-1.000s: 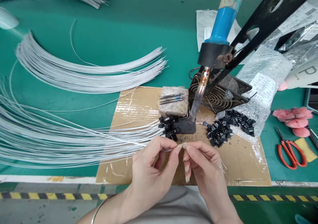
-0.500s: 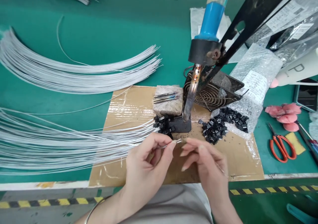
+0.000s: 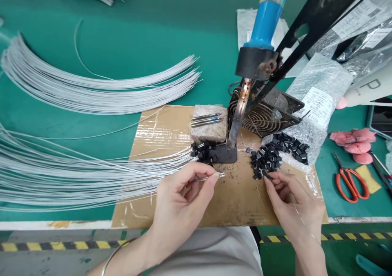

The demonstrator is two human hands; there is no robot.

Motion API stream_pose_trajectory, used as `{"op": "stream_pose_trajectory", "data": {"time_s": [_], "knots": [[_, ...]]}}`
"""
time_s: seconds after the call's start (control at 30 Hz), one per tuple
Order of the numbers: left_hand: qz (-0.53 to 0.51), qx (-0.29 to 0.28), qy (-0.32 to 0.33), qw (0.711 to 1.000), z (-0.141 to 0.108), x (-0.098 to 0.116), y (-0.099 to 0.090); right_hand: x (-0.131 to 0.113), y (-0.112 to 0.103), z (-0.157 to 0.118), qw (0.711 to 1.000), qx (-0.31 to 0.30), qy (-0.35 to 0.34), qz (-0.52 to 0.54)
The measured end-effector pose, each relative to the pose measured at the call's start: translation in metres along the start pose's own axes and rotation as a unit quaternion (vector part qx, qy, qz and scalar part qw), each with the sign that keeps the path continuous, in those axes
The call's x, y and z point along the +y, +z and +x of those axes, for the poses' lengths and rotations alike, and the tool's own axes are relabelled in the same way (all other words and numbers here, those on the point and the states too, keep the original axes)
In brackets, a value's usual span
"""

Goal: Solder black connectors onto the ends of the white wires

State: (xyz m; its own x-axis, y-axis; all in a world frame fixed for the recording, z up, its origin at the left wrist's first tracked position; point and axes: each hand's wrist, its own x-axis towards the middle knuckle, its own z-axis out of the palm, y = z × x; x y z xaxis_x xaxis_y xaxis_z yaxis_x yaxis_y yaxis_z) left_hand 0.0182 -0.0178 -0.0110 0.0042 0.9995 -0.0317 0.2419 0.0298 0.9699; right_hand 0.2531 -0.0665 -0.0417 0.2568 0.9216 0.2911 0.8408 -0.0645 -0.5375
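Note:
My left hand (image 3: 186, 206) pinches a white wire (image 3: 221, 174) between thumb and index finger, its stripped-looking tips poking out to the right. Over at the pile of small black connectors (image 3: 266, 160), the fingertips of my right hand (image 3: 295, 198) close on a black connector (image 3: 267, 177) at the pile's near edge. A thin, shiny strand (image 3: 298, 214), like solder wire, runs across the back of that hand. Between the hands stands a soldering iron (image 3: 240, 114) in a holder, tip down over a dark base (image 3: 225, 153). Wires with black connectors (image 3: 203, 151) on their ends lie behind my left hand.
A cardboard sheet (image 3: 241, 210) covers the work spot. White wire bundles (image 3: 101, 94) lie left. Behind the iron sit a sponge-like block (image 3: 208, 133) with metal rods and a fan (image 3: 263, 114). Orange-handled scissors (image 3: 351, 182), pink finger cots (image 3: 355, 141) and plastic bags (image 3: 318, 92) are right.
My right hand has moved right, from beside the wire tips to the connector pile, and its fingers have closed there. The left hand keeps the wire in nearly the same place.

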Motion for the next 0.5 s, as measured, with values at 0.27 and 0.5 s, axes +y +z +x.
{"op": "stream_pose_trajectory", "data": {"time_s": [0.27, 0.5], "knots": [[0.039, 0.000, 0.028, 0.999, -0.003, -0.005, -0.001, -0.005, -0.010, -0.003, 0.997, 0.004, -0.011, -0.077], [0.066, 0.002, 0.041, 0.997, -0.004, -0.006, -0.004, -0.008, -0.004, -0.008, 0.994, 0.049, 0.100, 0.001]]}}
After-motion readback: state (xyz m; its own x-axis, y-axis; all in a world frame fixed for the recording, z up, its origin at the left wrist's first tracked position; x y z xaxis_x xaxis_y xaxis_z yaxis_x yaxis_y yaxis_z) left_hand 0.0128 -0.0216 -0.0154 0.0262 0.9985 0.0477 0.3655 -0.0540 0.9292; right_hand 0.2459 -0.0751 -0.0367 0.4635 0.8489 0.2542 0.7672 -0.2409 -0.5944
